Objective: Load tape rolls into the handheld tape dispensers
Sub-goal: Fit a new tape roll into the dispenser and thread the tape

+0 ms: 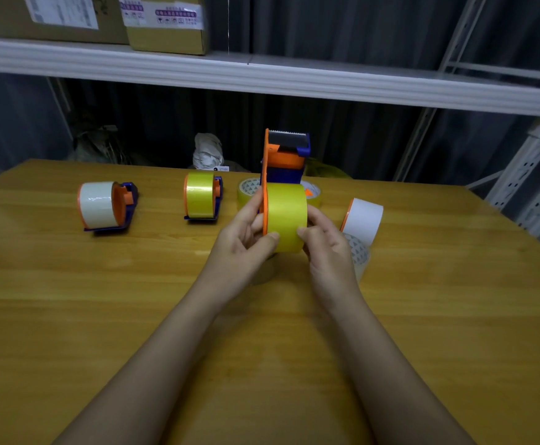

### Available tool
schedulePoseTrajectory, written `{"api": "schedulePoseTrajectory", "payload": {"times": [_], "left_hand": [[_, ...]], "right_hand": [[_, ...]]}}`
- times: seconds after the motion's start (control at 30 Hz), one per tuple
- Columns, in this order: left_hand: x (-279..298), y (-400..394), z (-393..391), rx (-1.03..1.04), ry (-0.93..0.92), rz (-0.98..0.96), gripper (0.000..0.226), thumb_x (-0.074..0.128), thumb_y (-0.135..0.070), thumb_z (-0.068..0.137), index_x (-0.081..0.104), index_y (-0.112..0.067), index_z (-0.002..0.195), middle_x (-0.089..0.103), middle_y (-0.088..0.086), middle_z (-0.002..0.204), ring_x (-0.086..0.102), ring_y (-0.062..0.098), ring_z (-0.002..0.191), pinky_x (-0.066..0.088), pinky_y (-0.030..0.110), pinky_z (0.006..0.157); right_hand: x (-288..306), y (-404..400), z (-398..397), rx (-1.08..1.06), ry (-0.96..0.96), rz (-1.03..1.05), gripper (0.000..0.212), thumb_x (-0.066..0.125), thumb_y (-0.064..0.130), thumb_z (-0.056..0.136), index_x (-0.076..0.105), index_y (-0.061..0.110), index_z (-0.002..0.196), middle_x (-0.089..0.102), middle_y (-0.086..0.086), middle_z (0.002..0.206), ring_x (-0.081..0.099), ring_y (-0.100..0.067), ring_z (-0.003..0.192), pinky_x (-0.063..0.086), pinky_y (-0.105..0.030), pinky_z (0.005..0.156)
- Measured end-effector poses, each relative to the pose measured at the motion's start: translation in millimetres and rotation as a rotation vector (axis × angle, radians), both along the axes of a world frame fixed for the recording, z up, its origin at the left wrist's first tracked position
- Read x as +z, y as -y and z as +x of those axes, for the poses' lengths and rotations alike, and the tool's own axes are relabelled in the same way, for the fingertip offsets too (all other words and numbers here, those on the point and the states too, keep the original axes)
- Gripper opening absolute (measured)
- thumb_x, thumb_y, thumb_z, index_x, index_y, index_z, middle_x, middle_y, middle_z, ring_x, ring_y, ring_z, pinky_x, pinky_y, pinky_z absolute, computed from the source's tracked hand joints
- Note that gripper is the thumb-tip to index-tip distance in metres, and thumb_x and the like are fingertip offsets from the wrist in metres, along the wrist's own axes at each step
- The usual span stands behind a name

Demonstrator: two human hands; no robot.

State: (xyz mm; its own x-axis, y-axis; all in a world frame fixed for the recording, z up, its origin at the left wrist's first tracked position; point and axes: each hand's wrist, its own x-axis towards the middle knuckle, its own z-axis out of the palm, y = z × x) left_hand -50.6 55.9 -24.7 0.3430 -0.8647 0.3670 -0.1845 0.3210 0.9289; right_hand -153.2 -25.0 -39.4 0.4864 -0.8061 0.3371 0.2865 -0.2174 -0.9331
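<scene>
An orange and blue tape dispenser (286, 159) is held upright above the wooden table (101, 316), its toothed blade at the top. A yellow tape roll (286, 216) sits on its spool. My left hand (246, 239) grips the dispenser's orange side plate, thumb on the roll's face. My right hand (326, 242) holds the roll's right side, thumb on its front. Two loaded dispensers lie further left: one with a white roll (98, 205), one with a yellow roll (201, 199).
Loose rolls lie behind and right of my hands: a yellowish roll (248, 191), a white roll with an orange rim (363, 220) and a clear roll (360, 255) under my right wrist. A white metal shelf (262, 78) with cardboard boxes (166, 24) runs overhead.
</scene>
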Motion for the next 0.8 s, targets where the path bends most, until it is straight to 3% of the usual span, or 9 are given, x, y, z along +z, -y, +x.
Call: {"api": "schedulePoseTrajectory", "payload": {"times": [0.17,0.33,0.43,0.53,0.8], "left_hand": [[1.3,-0.1,-0.6,0.017,-0.017,-0.004,0.062,0.044,0.005,0.094,0.020,-0.013,0.148,0.061,-0.008,0.119,0.059,-0.002,0.110,0.045,0.011,0.085],[4.9,1.1,-3.0,0.029,-0.058,-0.040,0.053,0.044,-0.001,0.096,0.028,-0.019,0.143,0.062,-0.018,0.112,0.058,-0.007,0.107,0.044,0.008,0.083],[6.2,1.1,-2.9,0.040,-0.078,-0.057,0.047,0.044,-0.008,0.096,0.029,-0.029,0.135,0.064,-0.023,0.104,0.058,-0.008,0.106,0.044,0.008,0.083],[5.8,0.9,-2.3,0.046,-0.078,-0.061,0.044,0.043,-0.010,0.096,0.030,-0.031,0.132,0.067,-0.025,0.100,0.059,-0.007,0.106,0.045,0.009,0.083],[6.9,1.0,-3.2,0.039,-0.085,-0.077,0.044,0.041,-0.006,0.096,0.030,-0.028,0.133,0.064,-0.018,0.107,0.060,-0.007,0.103,0.046,0.009,0.082]], "right_hand": [[1.9,-2.6,-3.0,0.043,-0.006,-0.093,0.041,0.047,0.011,0.080,0.058,0.025,0.116,0.068,0.013,0.101,0.063,0.006,0.091,0.046,-0.009,0.073],[2.5,-4.5,-1.8,0.070,0.001,-0.124,0.046,0.047,0.008,0.081,0.057,0.016,0.126,0.068,0.008,0.109,0.063,0.002,0.099,0.047,-0.011,0.079],[2.3,-4.4,-1.3,0.077,-0.007,-0.148,0.044,0.048,0.006,0.082,0.058,0.024,0.121,0.071,0.013,0.103,0.064,-0.001,0.100,0.047,-0.012,0.078],[2.2,-4.4,-1.6,0.086,-0.004,-0.143,0.045,0.047,0.005,0.082,0.056,0.022,0.123,0.070,0.011,0.104,0.064,0.000,0.098,0.048,-0.012,0.077],[-0.5,-2.8,-1.9,0.091,-0.031,-0.126,0.047,0.049,-0.004,0.089,0.051,0.019,0.130,0.066,0.007,0.113,0.063,-0.001,0.103,0.048,-0.014,0.080]]}}
